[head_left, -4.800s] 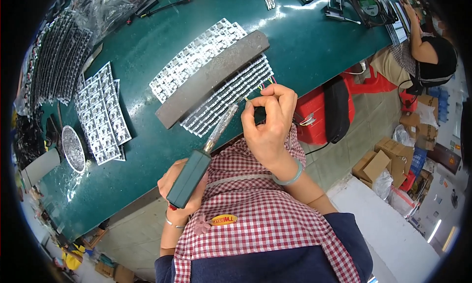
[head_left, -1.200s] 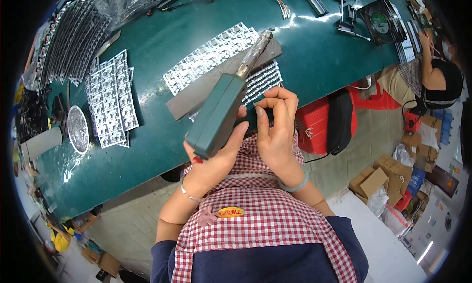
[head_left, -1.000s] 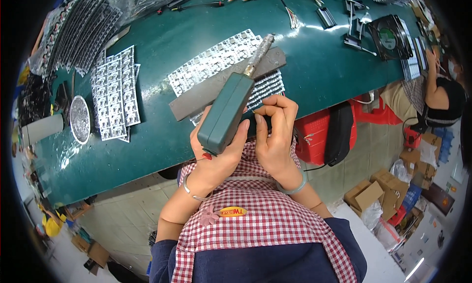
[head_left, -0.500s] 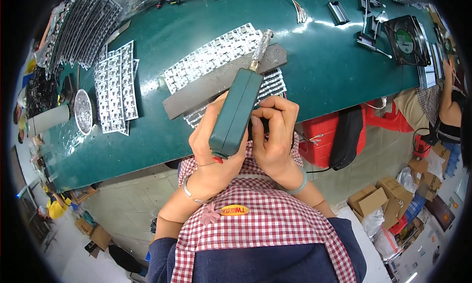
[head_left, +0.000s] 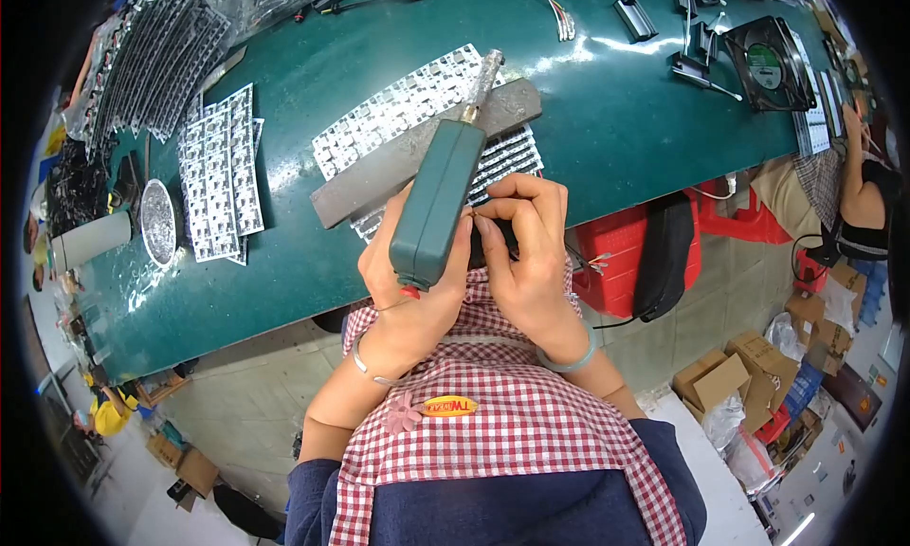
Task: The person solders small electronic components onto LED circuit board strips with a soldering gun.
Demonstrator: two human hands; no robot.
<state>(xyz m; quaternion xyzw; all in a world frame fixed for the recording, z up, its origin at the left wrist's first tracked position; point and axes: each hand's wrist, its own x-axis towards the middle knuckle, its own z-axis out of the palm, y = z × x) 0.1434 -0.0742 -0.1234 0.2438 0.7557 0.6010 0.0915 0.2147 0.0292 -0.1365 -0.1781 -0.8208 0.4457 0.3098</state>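
Observation:
My left hand point(head_left: 409, 304) is wrapped around a green soldering gun point(head_left: 438, 191), whose worn metal barrel points to the far right over the bench. Close beside it, my right hand point(head_left: 527, 262) has its thumb and forefinger pinched together near the left fingertips. What the pinch holds is too small to make out, and something dark shows behind those fingers. Under the gun, a grey metal bar point(head_left: 365, 184) lies across sheets of small printed circuit boards point(head_left: 398, 96). More board strips point(head_left: 509, 153) show on the bar's near side.
On the green bench point(head_left: 626, 138), board sheets point(head_left: 220, 176), a small bowl point(head_left: 159, 222) and a stack of strips point(head_left: 156, 67) are at the left. A black fan point(head_left: 770, 64) and metal brackets point(head_left: 697, 58) are at the far right. A red stool point(head_left: 607, 262) stands by the edge.
The soldering gun has shifted slightly left with my left hand. My right fingertips have come closer to the left ones and pinch more tightly. The whole view has shifted a little.

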